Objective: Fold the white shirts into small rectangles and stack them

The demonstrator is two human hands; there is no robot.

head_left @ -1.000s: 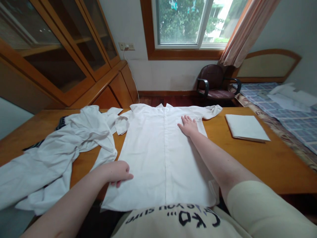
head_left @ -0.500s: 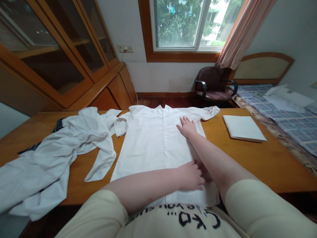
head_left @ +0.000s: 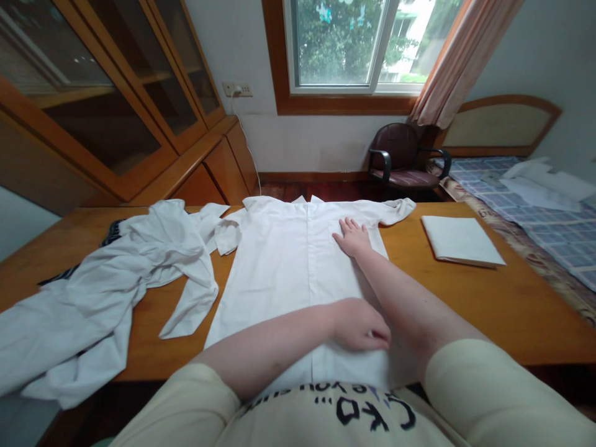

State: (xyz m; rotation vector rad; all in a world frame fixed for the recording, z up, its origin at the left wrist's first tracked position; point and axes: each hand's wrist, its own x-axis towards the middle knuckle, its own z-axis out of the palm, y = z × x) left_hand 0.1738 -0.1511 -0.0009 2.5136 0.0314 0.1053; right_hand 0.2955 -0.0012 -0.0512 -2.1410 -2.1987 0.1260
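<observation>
A white button-up shirt (head_left: 270,267) lies spread out on the wooden table, collar at the far edge and hem toward me. My right hand (head_left: 352,238) rests flat on the shirt's upper right chest, fingers spread. My left hand (head_left: 358,325) reaches across the lower part of the shirt, its fingers curled into a pinch at the right side. A little white cloth shows between thumb and fingers; the fingertips are partly hidden. The shirt's left sleeve lies folded near the garment pile, and the right sleeve stretches out along the far edge.
A heap of crumpled white clothes (head_left: 135,267) covers the left of the table (head_left: 465,304). On the right lies a flat white pad or folded item (head_left: 460,240). Beyond stand a cabinet (head_left: 186,167), a chair (head_left: 403,155) and a bed (head_left: 535,186).
My left hand has gone from spread fingers to a curled pinch, at about the same place on the lower shirt. My right hand stays flat where it was.
</observation>
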